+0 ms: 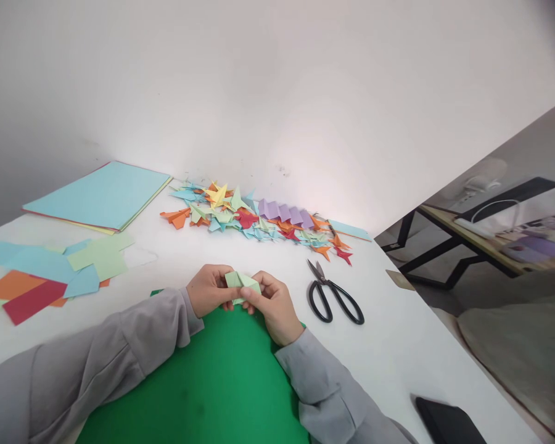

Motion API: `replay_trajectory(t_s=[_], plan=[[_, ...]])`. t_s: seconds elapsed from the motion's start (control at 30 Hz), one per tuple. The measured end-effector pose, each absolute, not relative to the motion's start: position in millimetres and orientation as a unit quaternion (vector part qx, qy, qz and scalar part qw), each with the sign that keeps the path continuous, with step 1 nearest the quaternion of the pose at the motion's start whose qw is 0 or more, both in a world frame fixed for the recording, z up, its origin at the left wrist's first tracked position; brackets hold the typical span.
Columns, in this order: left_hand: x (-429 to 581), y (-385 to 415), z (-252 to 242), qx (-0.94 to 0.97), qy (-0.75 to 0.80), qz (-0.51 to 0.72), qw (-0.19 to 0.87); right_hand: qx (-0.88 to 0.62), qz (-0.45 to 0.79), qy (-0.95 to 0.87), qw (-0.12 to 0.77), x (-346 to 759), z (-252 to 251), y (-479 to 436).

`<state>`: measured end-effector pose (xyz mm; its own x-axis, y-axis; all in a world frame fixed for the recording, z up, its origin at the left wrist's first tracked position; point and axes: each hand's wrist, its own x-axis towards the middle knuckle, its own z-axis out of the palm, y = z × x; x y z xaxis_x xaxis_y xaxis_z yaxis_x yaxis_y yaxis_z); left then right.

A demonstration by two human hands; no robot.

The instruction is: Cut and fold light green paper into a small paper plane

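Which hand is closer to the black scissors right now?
Right. The right hand sits just left of the scissors; the left hand is farther left, beyond the folded green paper both hold.

Pale green folded paper (241, 283), pinched above green sheet (213, 382)

- White table (398, 345): flat work surface, set against the wall.
- Green sheet (222, 382): near edge, centre.
- Stack of coloured sheets (102, 194): far left.
- Loose paper pieces (41, 274): left side.
- Folded paper figures (259, 219): heap along the wall.
- Black-handled scissors (335, 296): right of centre, blades closed.
- Flat black object (448, 422): near right corner.
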<state>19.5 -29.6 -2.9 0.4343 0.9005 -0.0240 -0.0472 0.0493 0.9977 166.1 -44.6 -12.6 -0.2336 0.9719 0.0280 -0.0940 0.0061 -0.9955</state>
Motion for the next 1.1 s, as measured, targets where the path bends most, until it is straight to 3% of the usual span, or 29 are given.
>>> replay_trajectory(t_s=[0.7,1.1], plan=[[18.9,-30.4,-1.5,0.612,0.344,0.344,0.623,-0.42,0.568,-0.532,0.467,166.4,-17.0,-43.1],[18.9,-30.1,-0.8,0.563,0.361,0.421,0.613,-0.429,0.556,-0.515,0.492,164.7,-16.3,-42.4]])
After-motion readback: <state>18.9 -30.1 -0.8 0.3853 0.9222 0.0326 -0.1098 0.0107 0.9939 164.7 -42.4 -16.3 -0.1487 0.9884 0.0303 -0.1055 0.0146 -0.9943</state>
